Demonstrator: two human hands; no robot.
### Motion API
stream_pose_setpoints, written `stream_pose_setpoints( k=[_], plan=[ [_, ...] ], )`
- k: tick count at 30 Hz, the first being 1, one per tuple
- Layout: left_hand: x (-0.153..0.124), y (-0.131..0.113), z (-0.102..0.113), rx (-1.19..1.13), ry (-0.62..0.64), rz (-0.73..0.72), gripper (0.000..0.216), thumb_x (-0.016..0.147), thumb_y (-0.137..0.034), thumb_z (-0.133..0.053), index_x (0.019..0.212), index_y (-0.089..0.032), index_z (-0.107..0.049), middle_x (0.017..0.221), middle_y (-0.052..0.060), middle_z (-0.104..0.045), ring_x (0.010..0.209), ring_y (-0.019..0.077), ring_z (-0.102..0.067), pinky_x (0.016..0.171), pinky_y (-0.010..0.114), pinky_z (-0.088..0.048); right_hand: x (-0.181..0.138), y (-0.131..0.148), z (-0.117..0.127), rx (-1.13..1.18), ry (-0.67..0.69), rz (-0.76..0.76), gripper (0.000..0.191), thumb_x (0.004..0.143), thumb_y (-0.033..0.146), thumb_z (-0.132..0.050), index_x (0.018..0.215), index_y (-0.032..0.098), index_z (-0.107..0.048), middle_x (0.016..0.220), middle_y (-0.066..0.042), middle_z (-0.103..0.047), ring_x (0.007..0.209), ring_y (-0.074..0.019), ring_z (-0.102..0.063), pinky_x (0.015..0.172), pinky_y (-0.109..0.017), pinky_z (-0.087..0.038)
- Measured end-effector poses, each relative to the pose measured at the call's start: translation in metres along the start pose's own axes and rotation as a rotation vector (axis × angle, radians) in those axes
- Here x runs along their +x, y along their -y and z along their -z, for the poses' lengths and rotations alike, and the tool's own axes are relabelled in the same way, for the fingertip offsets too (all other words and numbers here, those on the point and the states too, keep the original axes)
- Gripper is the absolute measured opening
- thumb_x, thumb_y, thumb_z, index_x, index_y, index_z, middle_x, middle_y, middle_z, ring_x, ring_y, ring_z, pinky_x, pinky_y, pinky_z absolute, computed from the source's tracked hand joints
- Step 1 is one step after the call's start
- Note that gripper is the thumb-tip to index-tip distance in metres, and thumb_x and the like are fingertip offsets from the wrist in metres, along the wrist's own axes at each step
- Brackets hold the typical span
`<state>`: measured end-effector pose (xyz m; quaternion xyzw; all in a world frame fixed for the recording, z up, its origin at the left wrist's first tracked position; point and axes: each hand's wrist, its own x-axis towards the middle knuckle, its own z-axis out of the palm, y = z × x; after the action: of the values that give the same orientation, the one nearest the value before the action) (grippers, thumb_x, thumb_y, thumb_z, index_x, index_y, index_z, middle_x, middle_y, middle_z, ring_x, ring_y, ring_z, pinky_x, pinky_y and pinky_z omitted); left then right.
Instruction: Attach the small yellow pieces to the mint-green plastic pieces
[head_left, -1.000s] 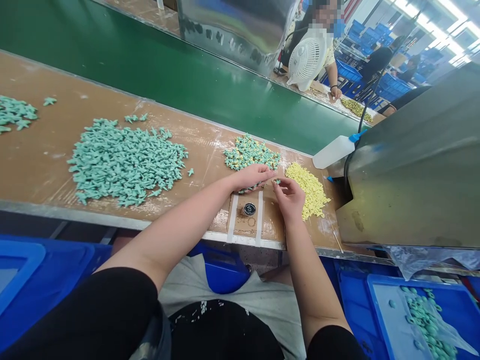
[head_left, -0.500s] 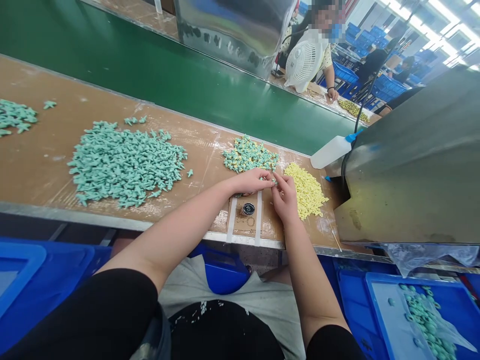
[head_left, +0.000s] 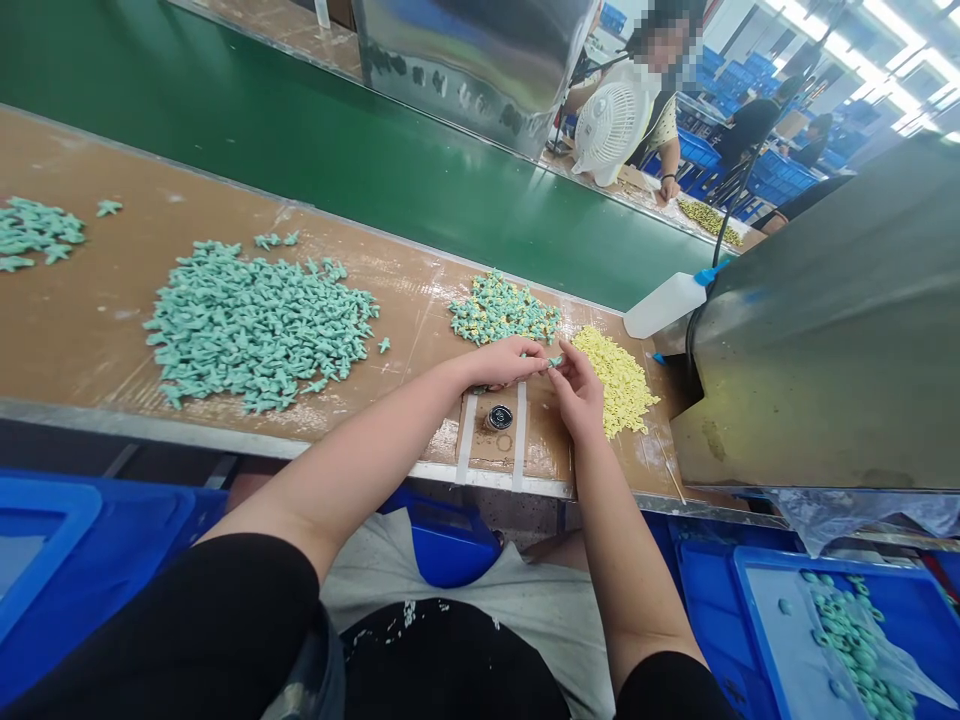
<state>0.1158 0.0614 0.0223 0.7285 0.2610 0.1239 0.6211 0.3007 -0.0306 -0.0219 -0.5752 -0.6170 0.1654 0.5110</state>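
Observation:
A small teal piece (head_left: 555, 361), seemingly like the star-shaped ones in the piles, is between my hands above the work table. My left hand (head_left: 510, 362) pinches its left side with closed fingertips. On its other side, my right hand (head_left: 581, 392) has thumb and fingers closed about the piece, the index finger lifted away. Something dark, partly hidden, lies under my left hand. Just below stands a small round pot (head_left: 498, 418) with a dark top. Beyond my hands is a pile of teal pieces with yellow parts (head_left: 504, 308); yellow pieces (head_left: 616, 385) lie right of my right hand.
A large heap of teal star-shaped pieces (head_left: 259, 325) covers the left of the table. A white squeeze bottle (head_left: 664, 306) stands near a metal housing (head_left: 817, 340). Behind runs a green belt (head_left: 300, 150); across it are a fan (head_left: 611, 125) and a co-worker's hand (head_left: 667, 188).
My right hand has loosened a little, its index finger lifting off, so more of the teal piece shows. My left hand stays nearly in place. The view has shifted slightly.

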Motion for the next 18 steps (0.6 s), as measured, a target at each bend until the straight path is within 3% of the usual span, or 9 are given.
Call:
stream_pose_setpoints(
  k=[6,12,15,18],
  plan=[
    [-0.001,0.000,0.000,-0.010,0.007,-0.012,0.026,0.095,-0.047,-0.057,0.087,-0.022,-0.057,0.059,-0.004,-0.040,0.043,0.0096,-0.037,0.041,0.024,-0.031,0.002,0.001,0.001,-0.010,-0.020,-0.012,0.034,0.095,0.048,-0.067,0.120,0.026,-0.074,0.106,-0.007,-0.072,0.094,-0.0216,-0.067,0.089,-0.042,-0.059],
    [-0.002,-0.004,-0.002,-0.016,-0.001,0.036,0.022,0.093,-0.042,-0.063,0.086,-0.021,-0.058,0.058,-0.005,-0.039,0.043,0.0080,-0.037,0.041,0.021,-0.029,0.002,0.006,0.001,-0.089,-0.014,0.014,0.035,0.098,0.047,-0.062,0.123,0.026,-0.075,0.105,-0.007,-0.073,0.095,-0.0214,-0.068,0.090,-0.041,-0.057],
    [-0.002,-0.004,-0.002,-0.049,-0.020,0.033,0.018,0.094,-0.038,-0.063,0.090,-0.021,-0.060,0.062,-0.004,-0.046,0.045,0.0072,-0.039,0.040,0.020,-0.029,0.003,0.007,0.008,-0.097,-0.216,-0.013,0.039,0.098,0.047,-0.059,0.125,0.024,-0.074,0.108,-0.008,-0.074,0.100,-0.0225,-0.068,0.092,-0.041,-0.056],
    [-0.001,-0.003,-0.001,-0.083,-0.025,0.033,0.016,0.094,-0.037,-0.062,0.092,-0.021,-0.061,0.063,-0.004,-0.048,0.044,0.0071,-0.039,0.040,0.020,-0.029,0.004,0.007,0.023,-0.171,-0.479,-0.079,0.040,0.098,0.046,-0.056,0.121,0.018,-0.074,0.104,-0.009,-0.072,0.087,-0.0202,-0.065,0.083,-0.037,-0.055]
  ],
)
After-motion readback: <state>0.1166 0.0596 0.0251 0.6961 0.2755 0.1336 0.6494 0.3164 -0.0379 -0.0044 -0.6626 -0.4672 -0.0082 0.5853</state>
